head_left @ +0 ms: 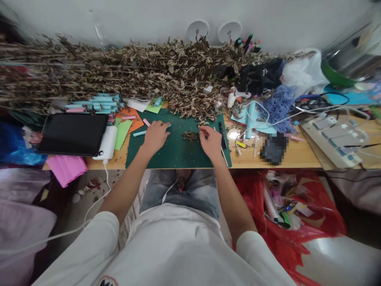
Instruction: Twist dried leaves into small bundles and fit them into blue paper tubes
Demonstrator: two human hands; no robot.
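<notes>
My left hand [156,137] rests on the left half of a green cutting mat [169,157]. Its fingers bend over a light blue paper tube [139,134], and a blue end shows at the fingertips. A pink paper tube [146,122] lies just beyond that hand. My right hand [210,142] is on the mat's right half, fingertips drawn together beside a small heap of crumbled dried leaves [190,136]. What sits between those fingertips is too small to make out. To the right of it lie a black pen [222,135] and a thin stick [224,158].
Dried leafy stalks [119,71] cover the back. Left are a black tablet [74,134], a white power bank [106,143] and stacked paper tubes [101,104]. Right are a glue gun [235,96], blue yarn [279,107], cables and a power strip [336,137]. A red bag [324,206] sits below.
</notes>
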